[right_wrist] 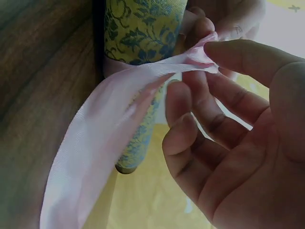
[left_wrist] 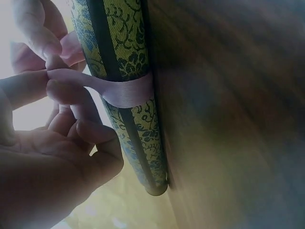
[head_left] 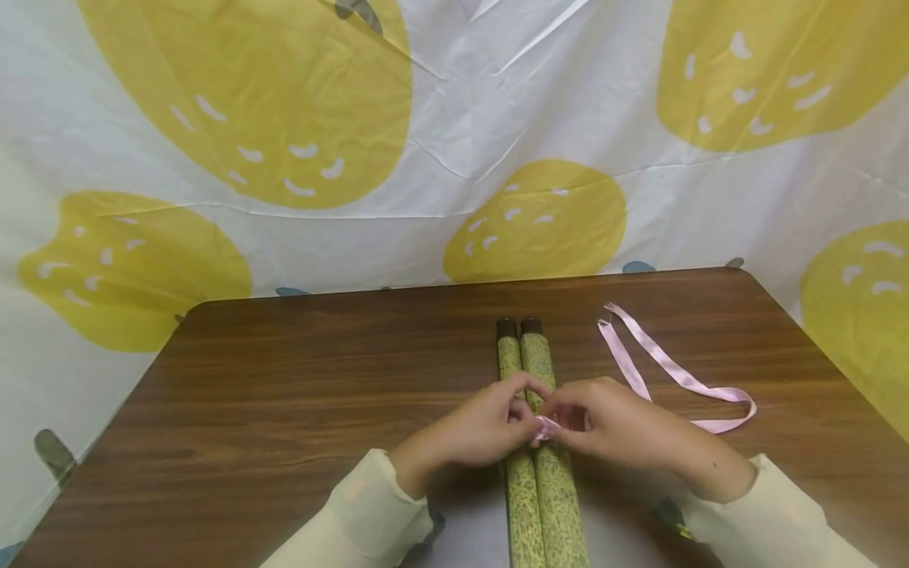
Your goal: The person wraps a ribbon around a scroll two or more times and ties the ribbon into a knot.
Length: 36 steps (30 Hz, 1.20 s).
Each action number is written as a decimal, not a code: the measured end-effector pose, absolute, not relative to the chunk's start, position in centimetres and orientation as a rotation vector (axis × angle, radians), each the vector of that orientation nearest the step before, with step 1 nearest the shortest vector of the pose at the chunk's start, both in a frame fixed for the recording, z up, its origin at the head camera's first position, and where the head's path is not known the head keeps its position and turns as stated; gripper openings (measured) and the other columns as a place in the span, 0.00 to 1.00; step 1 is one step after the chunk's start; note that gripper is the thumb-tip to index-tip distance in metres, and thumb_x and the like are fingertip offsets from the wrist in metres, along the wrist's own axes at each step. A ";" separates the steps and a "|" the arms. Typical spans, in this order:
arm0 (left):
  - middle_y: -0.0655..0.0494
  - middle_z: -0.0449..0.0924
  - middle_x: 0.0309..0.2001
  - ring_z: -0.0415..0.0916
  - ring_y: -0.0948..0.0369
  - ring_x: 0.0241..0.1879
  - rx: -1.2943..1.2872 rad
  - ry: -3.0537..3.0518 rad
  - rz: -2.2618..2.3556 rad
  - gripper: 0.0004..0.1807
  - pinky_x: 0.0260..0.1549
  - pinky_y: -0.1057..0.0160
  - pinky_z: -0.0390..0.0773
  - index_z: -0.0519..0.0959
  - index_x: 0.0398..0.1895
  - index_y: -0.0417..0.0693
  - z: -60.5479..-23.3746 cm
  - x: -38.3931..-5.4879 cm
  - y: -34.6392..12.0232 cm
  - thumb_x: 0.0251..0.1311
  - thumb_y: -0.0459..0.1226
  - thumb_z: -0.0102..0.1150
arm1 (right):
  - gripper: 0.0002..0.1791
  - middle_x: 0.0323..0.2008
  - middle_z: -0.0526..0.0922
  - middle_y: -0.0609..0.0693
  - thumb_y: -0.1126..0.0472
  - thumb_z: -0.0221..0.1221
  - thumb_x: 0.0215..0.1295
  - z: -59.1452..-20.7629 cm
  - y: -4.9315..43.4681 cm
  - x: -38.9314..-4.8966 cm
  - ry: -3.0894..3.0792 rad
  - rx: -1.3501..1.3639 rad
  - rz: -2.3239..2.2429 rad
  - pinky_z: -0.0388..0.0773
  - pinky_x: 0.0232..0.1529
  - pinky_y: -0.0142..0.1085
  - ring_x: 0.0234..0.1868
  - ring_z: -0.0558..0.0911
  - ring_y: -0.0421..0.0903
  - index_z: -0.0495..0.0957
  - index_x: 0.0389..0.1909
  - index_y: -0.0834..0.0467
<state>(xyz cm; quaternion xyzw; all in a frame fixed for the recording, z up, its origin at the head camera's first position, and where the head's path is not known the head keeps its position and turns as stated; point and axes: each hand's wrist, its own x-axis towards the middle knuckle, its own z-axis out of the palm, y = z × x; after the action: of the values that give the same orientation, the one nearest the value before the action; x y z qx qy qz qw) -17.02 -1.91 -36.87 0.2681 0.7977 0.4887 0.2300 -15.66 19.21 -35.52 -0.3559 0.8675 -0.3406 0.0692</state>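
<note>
Two slim rolls covered in yellow-green patterned brocade lie side by side on the table, the left roll (head_left: 524,505) against the right roll (head_left: 559,497). Dark caps finish their far ends. A pink satin ribbon (left_wrist: 126,91) passes round them about midway. Above the rolls, my left hand (head_left: 490,422) pinches a bunched piece of this ribbon between thumb and fingers. From the other side my right hand (head_left: 618,422) pinches the ribbon too, fingertips close against the left ones. In the right wrist view, a long ribbon tail (right_wrist: 95,129) hangs down from the pinched folds.
A loose length of pink ribbon (head_left: 692,383) lies in a loop on the brown wooden table (head_left: 298,394), right of the rolls. Behind the table hangs a white cloth (head_left: 341,244) printed with large yellow fruit.
</note>
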 end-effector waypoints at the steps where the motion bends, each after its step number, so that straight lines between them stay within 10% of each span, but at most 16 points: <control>1: 0.54 0.83 0.31 0.71 0.65 0.23 0.745 2.189 1.339 0.17 0.23 0.71 0.71 0.71 0.59 0.44 -36.8 -17.0 -1.9 0.68 0.29 0.54 | 0.04 0.24 0.81 0.38 0.59 0.64 0.67 -35.6 19.2 -15.7 2.603 -1.061 -1.037 0.76 0.25 0.28 0.23 0.74 0.29 0.84 0.37 0.54; 17: 0.57 0.78 0.35 0.72 0.68 0.27 0.857 2.187 1.322 0.28 0.26 0.72 0.75 0.64 0.55 0.50 -37.3 -17.0 -2.0 0.55 0.27 0.66 | 0.08 0.25 0.80 0.44 0.56 0.61 0.69 -36.4 19.6 -16.2 2.380 -0.883 -1.195 0.72 0.26 0.29 0.25 0.73 0.33 0.82 0.33 0.55; 26: 0.61 0.76 0.36 0.71 0.70 0.33 1.099 2.543 1.027 0.13 0.34 0.75 0.75 0.75 0.34 0.52 -37.3 -16.6 -1.5 0.53 0.31 0.71 | 0.10 0.23 0.74 0.42 0.59 0.59 0.71 -36.7 19.8 -16.6 2.298 -0.825 -1.254 0.68 0.21 0.27 0.21 0.69 0.32 0.80 0.32 0.59; 36: 0.69 0.77 0.33 0.69 0.71 0.29 1.244 2.856 0.654 0.10 0.32 0.70 0.65 0.80 0.36 0.59 -37.1 -16.6 -1.3 0.53 0.36 0.69 | 0.11 0.23 0.73 0.42 0.58 0.57 0.72 -36.7 20.0 -16.7 2.259 -0.785 -1.259 0.67 0.22 0.27 0.22 0.69 0.33 0.80 0.32 0.60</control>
<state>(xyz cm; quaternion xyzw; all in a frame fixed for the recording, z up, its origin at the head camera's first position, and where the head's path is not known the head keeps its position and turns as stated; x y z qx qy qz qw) -16.55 -1.34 -37.14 0.3907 0.8971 0.2053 -0.0206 -16.74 19.99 -36.72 -0.2834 0.8159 -0.4546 0.2177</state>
